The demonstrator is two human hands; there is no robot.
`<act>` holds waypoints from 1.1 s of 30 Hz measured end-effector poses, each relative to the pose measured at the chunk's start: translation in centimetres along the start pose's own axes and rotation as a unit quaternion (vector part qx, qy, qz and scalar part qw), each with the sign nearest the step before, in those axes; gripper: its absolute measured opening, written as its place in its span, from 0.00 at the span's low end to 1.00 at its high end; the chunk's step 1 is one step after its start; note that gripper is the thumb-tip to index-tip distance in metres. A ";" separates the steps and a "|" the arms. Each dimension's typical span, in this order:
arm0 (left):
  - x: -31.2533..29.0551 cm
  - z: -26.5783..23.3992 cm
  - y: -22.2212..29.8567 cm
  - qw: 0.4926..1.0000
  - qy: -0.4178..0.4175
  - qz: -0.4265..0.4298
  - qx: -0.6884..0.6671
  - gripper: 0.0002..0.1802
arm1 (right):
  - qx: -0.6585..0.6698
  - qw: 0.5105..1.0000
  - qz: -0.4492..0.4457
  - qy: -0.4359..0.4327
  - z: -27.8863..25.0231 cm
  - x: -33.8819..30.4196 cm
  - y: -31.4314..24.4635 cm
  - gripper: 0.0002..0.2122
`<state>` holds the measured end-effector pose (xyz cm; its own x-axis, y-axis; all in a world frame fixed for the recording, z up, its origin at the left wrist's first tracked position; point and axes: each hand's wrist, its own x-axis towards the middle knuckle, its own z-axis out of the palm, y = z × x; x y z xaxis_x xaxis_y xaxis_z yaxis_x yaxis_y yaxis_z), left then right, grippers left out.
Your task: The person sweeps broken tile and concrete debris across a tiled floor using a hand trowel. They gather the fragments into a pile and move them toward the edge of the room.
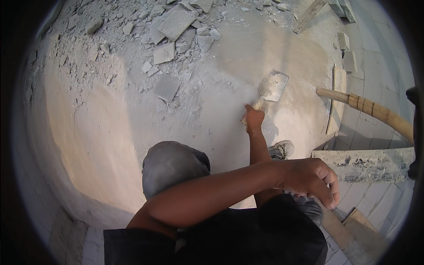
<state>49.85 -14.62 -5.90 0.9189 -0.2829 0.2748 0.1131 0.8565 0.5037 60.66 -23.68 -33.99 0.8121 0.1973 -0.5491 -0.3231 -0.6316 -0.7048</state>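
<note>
My right hand (254, 118) is wrapped round the pale handle of a trowel (274, 85). Its broad, square-ended blade is caked with whitish material and rests at or just above the smooth, dusty surface (229, 110); contact is hard to judge. Crossing over my right arm, my left forearm reaches to the right. At its end my left hand (312, 181) hangs from a bent wrist, fingers loosely curled and apart, with nothing seen in them. It is nearest to my right leg and a rough board.
Broken slabs (176, 24) and rubble lie at the far left and middle. A curved wooden pole (380, 112) juts in from the right above a stained board (366, 164). A plank (308, 17) is at the far right. My knee (174, 168) and shoe (284, 149) are close by.
</note>
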 end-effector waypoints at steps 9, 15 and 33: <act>-1.2 0.4 0.5 0.992 0.037 -0.014 0.116 0.24 | -0.576 0.614 -0.431 -0.325 -6.2 1.4 -14.3 0.20; 0.3 0.0 0.3 0.964 0.105 -0.046 0.241 0.22 | -0.699 0.327 -0.378 -0.511 -9.6 2.8 -12.6 0.24; -4.7 7.4 -6.5 0.747 0.612 -0.065 0.249 0.24 | -0.422 0.673 -0.398 -0.459 20.5 8.6 -27.1 0.29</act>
<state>42.00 -22.08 -4.41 0.6036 0.5186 -0.6056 0.3576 0.5028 0.7870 66.44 10.52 -28.84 -0.2026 0.8604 -0.4675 0.7416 -0.1770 -0.6471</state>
